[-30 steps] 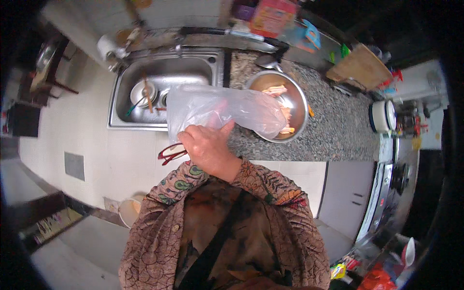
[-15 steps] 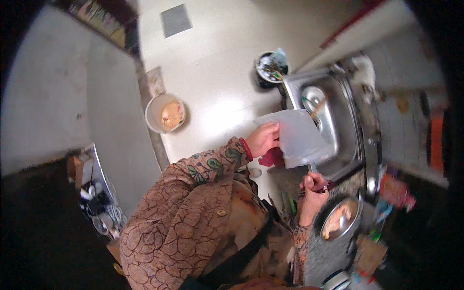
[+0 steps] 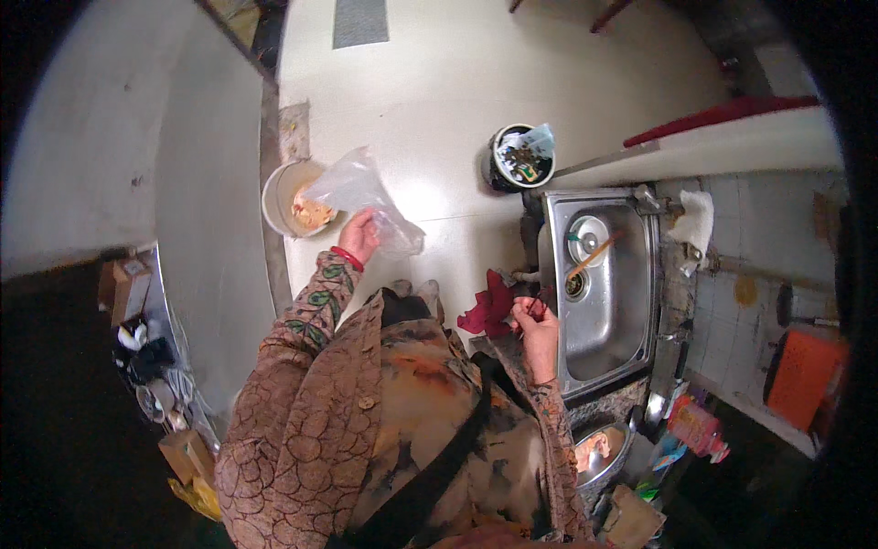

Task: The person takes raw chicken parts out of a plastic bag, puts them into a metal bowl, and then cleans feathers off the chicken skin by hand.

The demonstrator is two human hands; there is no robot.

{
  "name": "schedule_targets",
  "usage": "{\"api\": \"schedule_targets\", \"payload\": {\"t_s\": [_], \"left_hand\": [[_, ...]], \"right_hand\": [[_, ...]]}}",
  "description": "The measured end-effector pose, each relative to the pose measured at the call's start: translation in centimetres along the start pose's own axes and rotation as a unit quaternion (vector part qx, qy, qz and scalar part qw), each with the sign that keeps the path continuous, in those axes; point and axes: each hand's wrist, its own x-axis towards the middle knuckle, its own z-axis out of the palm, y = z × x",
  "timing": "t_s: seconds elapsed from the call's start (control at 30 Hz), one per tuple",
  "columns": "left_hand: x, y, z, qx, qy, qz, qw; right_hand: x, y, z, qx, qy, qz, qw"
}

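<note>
My left hand (image 3: 359, 236) is closed on a clear plastic bag (image 3: 366, 197), which spreads out limp and looks empty. One end of the bag hangs over the rim of a white bucket (image 3: 273, 203) on the floor. Inside that bucket lies a pale, orange-pink mass (image 3: 314, 212). Beside the near left edge of the sink, my right hand (image 3: 538, 331) grips what look like scissors (image 3: 546, 298) with dark red handles; the blades are hard to make out. A dark red cloth (image 3: 487, 305) shows just left of this hand.
A steel sink (image 3: 599, 329) on the right holds a wooden stick (image 3: 594, 256) and a round strainer (image 3: 586, 240). A bin with rubbish (image 3: 521, 157) stands past its far left corner. Near me on the counter is a metal bowl (image 3: 599, 453) with pinkish food. A grey wall panel (image 3: 206, 229) bounds the left.
My left hand has carried the bag left, from beside the sink to the white bucket. The right hand has moved a little left, away from the bag. My view has shifted too.
</note>
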Motion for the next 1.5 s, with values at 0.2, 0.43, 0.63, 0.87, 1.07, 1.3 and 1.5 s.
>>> {"api": "schedule_targets", "payload": {"t_s": [0.2,0.43,0.63,0.87,1.07,1.3,1.5], "left_hand": [[7.5,0.8,3.1,0.115,0.086,-0.083,0.986],[18.9,-5.6,12.2,0.158,0.034,-0.190,0.968],[29.5,-11.1,18.9,0.157,-0.108,-0.316,0.929],[43.7,-19.4,19.3,0.184,-0.100,-0.381,0.901],[49.8,-20.2,20.9,0.390,-0.090,-0.399,0.825],[49.9,-19.7,9.4,0.869,-0.129,-0.167,0.447],[45.2,-19.4,0.4,0.875,-0.446,-0.184,0.050]], "right_hand": [[1.3,2.1,-2.7,0.035,0.036,0.033,0.998],[3.7,2.6,-5.6,0.080,0.139,0.080,0.984],[7.3,0.8,-5.0,0.153,0.269,0.114,0.944],[10.1,-2.2,-1.1,0.096,0.298,0.230,0.921],[13.4,-4.5,1.2,0.226,0.358,0.251,0.871],[14.6,-3.6,1.7,0.204,0.359,0.271,0.869],[15.8,-5.5,2.3,0.220,0.321,0.237,0.890]]}}
